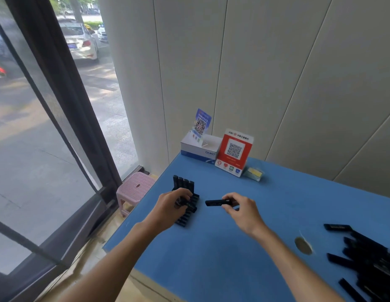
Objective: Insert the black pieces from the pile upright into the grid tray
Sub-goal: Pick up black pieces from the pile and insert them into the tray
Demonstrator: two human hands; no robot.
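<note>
A black grid tray (pixel 185 219) lies near the left edge of the blue table (pixel 222 253). Several black pieces (pixel 183 184) stand upright in its far row. My left hand (pixel 172 207) hovers over the tray's middle and grips a black piece (pixel 189 206) that lies slanted above the slots. Just right of the tray, my right hand (pixel 242 211) pinches another black piece (pixel 215 202) held level, its free end pointing at the tray. The pile of black pieces (pixel 368 262) lies at the table's right edge.
A white box (pixel 200 149) with a blue QR sign, a red QR stand (pixel 234 152) and a small yellow packet (pixel 254 173) sit at the table's far side by the wall. A round hole (pixel 302 245) marks the table near the pile. A pink stool (pixel 135 188) stands left.
</note>
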